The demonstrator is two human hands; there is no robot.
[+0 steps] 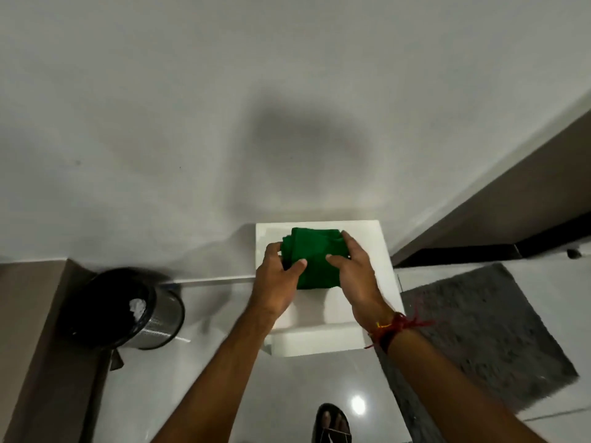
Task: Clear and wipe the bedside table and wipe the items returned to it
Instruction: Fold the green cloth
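Bedroom: bedside table (377,302), rug (479,330).

I see the tabletop (377,302) standing against the wall (224,91), with the cloth (315,260) over its far half. My left hand (278,282) grips the cloth's left side, my right hand (358,270) its right. A bin (134,311) stands on the floor to the left, a mat (486,330) to the right.

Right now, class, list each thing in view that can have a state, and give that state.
Green cloth: folded, held over the table.
Left hand: gripping the cloth.
Right hand: gripping the cloth.
Bedside table: top bare apart from the cloth.
Waste bin: upright, open, white scrap inside.
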